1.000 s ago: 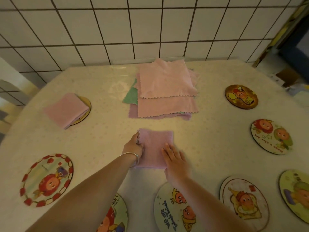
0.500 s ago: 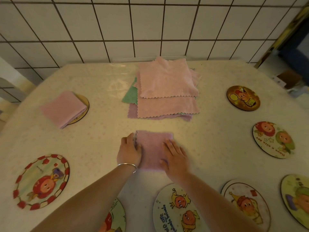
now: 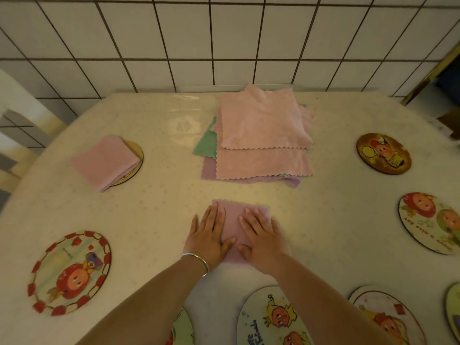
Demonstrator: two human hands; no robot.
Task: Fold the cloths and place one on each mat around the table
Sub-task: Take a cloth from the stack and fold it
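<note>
A person's left hand (image 3: 207, 239) and right hand (image 3: 261, 241) lie flat and open, palms down, on a small folded mauve cloth (image 3: 234, 220) near the 6 o'clock side of a round table (image 3: 336, 220), gripping nothing. A second ago the left hand was pinching the cloth's left edge while the right pressed it down; now that pinch is gone and both palms smooth the finished square, which suggests the folding of this cloth is done and it is ready to be carried to a mat. At 10 o'clock, a folded pink cloth (image 3: 105, 161) already rests on a round mat (image 3: 135, 155), covering most of it, the only mat in view so served. The stack of unfolded cloths (image 3: 261, 135), pink on top with a green corner and a mauve edge showing beneath, sits at 12 o'clock against the tiled wall (image 3: 224, 41), untouched over the past second. Bare mats ring the table: a red-bordered mat (image 3: 71, 272) at 8 o'clock, a dark mat (image 3: 383, 153) at 2 o'clock, a pale cartoon mat (image 3: 430, 221) at 3 o'clock, and a white mat (image 3: 268, 317) at 6 o'clock just below the wrists, with others cut off by the frame. A bangle (image 3: 196, 260) circles the left wrist. By this count most of the task lies ahead.
</note>
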